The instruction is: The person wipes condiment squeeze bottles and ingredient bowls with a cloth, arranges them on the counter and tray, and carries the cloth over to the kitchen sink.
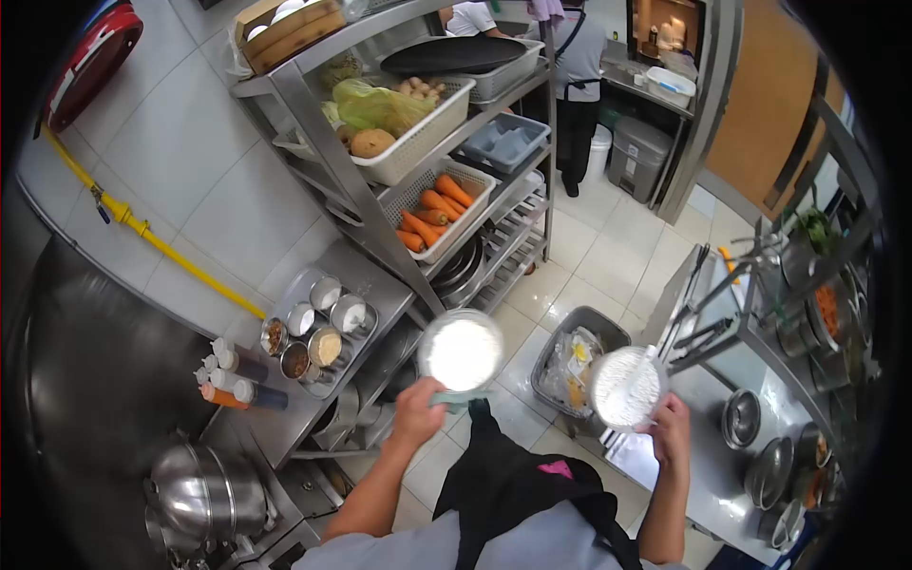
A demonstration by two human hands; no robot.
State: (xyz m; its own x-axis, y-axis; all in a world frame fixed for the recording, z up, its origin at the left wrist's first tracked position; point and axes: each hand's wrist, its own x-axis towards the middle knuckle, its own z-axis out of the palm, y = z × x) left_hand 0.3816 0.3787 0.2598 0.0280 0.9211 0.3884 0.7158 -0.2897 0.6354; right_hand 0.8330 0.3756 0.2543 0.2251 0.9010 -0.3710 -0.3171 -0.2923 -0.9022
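Near the middle of the head view, my left hand (418,410) is closed on the rim of a round container of white powder (462,353), with a greenish cloth or lid edge under it. To the right, my right hand (670,429) grips a second round container of white powder (625,389), which has a spoon or scoop lying in it. Both containers are held up above the floor, apart from each other. Under and between them stands a grey bin (616,334) with plastic bags inside.
A metal rack (380,204) holds baskets of carrots (439,211) and vegetables. At the left are a tray of small bowls (366,332) and squeeze bottles (249,369). A steel counter (698,465) with bowls is at the right. Another person (579,81) stands at the back.
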